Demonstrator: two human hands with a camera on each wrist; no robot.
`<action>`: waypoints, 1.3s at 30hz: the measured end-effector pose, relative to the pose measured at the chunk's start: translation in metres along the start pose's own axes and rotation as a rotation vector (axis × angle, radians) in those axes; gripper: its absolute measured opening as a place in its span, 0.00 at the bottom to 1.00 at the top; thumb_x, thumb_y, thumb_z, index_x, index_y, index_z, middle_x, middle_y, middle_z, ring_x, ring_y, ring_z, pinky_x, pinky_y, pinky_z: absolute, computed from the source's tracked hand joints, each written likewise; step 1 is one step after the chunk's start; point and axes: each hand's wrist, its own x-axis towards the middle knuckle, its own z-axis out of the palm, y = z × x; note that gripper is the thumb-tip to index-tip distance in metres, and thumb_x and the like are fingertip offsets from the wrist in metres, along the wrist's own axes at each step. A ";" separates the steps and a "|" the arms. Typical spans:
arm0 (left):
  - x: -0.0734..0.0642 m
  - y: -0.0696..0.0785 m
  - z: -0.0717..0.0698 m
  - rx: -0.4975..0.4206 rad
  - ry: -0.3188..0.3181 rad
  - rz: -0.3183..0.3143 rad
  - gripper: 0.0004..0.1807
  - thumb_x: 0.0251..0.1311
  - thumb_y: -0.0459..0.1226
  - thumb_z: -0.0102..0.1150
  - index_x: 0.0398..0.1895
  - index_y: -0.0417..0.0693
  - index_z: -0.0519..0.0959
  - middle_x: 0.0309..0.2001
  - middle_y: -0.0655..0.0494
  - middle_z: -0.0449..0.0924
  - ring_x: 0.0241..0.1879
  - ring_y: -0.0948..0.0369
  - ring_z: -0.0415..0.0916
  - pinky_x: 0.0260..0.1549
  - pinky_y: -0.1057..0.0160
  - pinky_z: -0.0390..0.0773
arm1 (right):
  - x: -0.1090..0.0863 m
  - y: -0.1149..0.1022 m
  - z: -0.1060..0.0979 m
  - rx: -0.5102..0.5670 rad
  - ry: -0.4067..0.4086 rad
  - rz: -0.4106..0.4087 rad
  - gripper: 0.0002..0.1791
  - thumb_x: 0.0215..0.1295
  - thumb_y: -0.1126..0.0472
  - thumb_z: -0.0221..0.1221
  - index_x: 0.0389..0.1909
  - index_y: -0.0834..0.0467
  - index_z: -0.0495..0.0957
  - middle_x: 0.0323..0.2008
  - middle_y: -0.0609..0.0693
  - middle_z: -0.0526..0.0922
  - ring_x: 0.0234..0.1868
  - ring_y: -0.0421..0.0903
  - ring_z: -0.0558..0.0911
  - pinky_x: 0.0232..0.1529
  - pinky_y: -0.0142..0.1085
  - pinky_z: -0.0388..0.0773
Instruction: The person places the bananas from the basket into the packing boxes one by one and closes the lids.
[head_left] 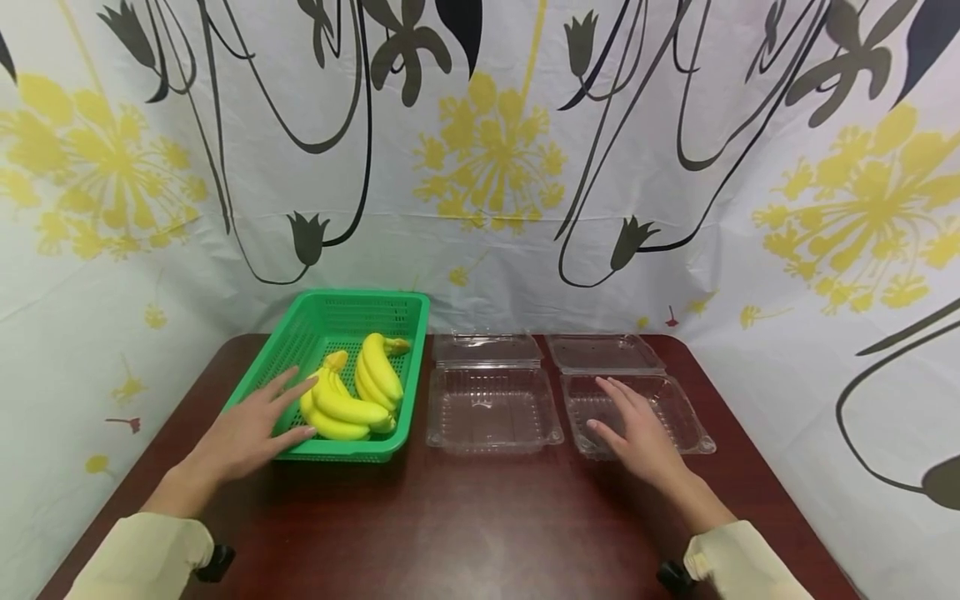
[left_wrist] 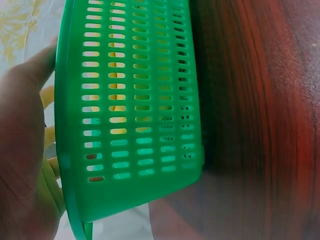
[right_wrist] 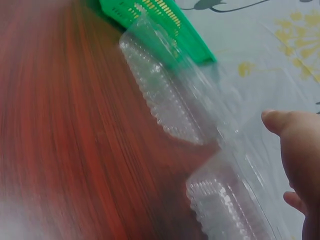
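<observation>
Two bunches of yellow bananas lie in a green plastic basket [head_left: 415, 367] on the left of the table. My left hand [head_left: 251, 425] is over the basket's near left part, fingers spread, its fingertips by the front banana bunch [head_left: 348, 408]; whether they touch it I cannot tell. Behind that lies the other banana bunch [head_left: 381, 367]. The left wrist view shows the basket's slotted side [left_wrist: 130, 100] beside the hand. Over the right clear plastic clamshell box [head_left: 678, 417] hovers my right hand [head_left: 637, 429], fingers extended and holding nothing.
Left of that box stands another clear clamshell box [head_left: 495, 408], its lid [head_left: 487, 350] folded back. The right box's lid [head_left: 606, 354] is folded back too. All rest on a dark red-brown wooden table [head_left: 480, 517]. A patterned white cloth [head_left: 487, 275] hangs behind and at both sides.
</observation>
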 end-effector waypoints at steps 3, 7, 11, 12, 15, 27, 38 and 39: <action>0.002 0.002 0.000 -0.027 0.001 -0.007 0.41 0.65 0.59 0.53 0.77 0.58 0.55 0.74 0.41 0.50 0.65 0.36 0.58 0.49 0.33 0.68 | 0.002 -0.005 0.004 0.031 0.011 0.018 0.38 0.63 0.55 0.65 0.71 0.56 0.62 0.67 0.63 0.64 0.66 0.64 0.63 0.58 0.64 0.61; 0.008 0.005 0.003 -0.085 0.001 -0.013 0.42 0.64 0.58 0.55 0.77 0.58 0.53 0.74 0.40 0.48 0.66 0.35 0.57 0.47 0.34 0.70 | 0.004 -0.012 0.011 0.065 0.016 0.041 0.38 0.62 0.57 0.66 0.71 0.58 0.62 0.66 0.61 0.66 0.65 0.61 0.66 0.58 0.61 0.66; 0.017 0.010 0.005 -0.105 0.003 -0.012 0.43 0.62 0.58 0.57 0.76 0.56 0.55 0.75 0.40 0.47 0.66 0.35 0.56 0.49 0.33 0.68 | 0.007 -0.021 0.017 0.110 0.013 0.067 0.37 0.63 0.57 0.65 0.71 0.57 0.62 0.66 0.59 0.67 0.58 0.60 0.74 0.52 0.56 0.73; 0.019 0.011 0.006 -0.107 0.004 -0.011 0.43 0.62 0.58 0.58 0.76 0.55 0.56 0.74 0.39 0.47 0.66 0.34 0.55 0.50 0.33 0.68 | 0.008 -0.024 0.018 0.126 0.014 0.076 0.37 0.64 0.57 0.65 0.71 0.56 0.62 0.65 0.59 0.67 0.57 0.60 0.75 0.51 0.55 0.74; 0.024 0.014 0.007 -0.115 -0.004 -0.010 0.42 0.61 0.56 0.60 0.75 0.53 0.59 0.74 0.38 0.46 0.66 0.34 0.54 0.51 0.32 0.65 | 0.011 -0.032 0.021 0.166 0.023 0.103 0.36 0.64 0.56 0.64 0.71 0.56 0.63 0.65 0.59 0.68 0.55 0.60 0.76 0.49 0.54 0.76; 0.042 0.017 0.017 -0.164 -0.042 0.014 0.41 0.56 0.47 0.68 0.71 0.45 0.64 0.74 0.37 0.48 0.66 0.32 0.53 0.54 0.31 0.62 | 0.015 -0.052 0.037 0.205 0.059 0.116 0.36 0.60 0.62 0.67 0.68 0.58 0.65 0.61 0.61 0.71 0.55 0.60 0.77 0.48 0.53 0.77; 0.051 0.021 0.017 -0.180 -0.103 -0.039 0.38 0.53 0.43 0.71 0.67 0.45 0.70 0.73 0.38 0.52 0.66 0.30 0.51 0.56 0.30 0.58 | 0.020 -0.073 0.043 0.199 -0.049 0.227 0.37 0.59 0.64 0.67 0.69 0.59 0.64 0.64 0.62 0.67 0.53 0.59 0.78 0.50 0.50 0.77; 0.051 0.021 0.017 -0.184 -0.105 -0.043 0.38 0.53 0.44 0.71 0.67 0.44 0.70 0.73 0.37 0.52 0.66 0.30 0.51 0.56 0.29 0.58 | 0.021 -0.075 0.044 0.203 -0.055 0.235 0.37 0.59 0.65 0.67 0.69 0.59 0.64 0.65 0.62 0.67 0.54 0.60 0.78 0.50 0.50 0.77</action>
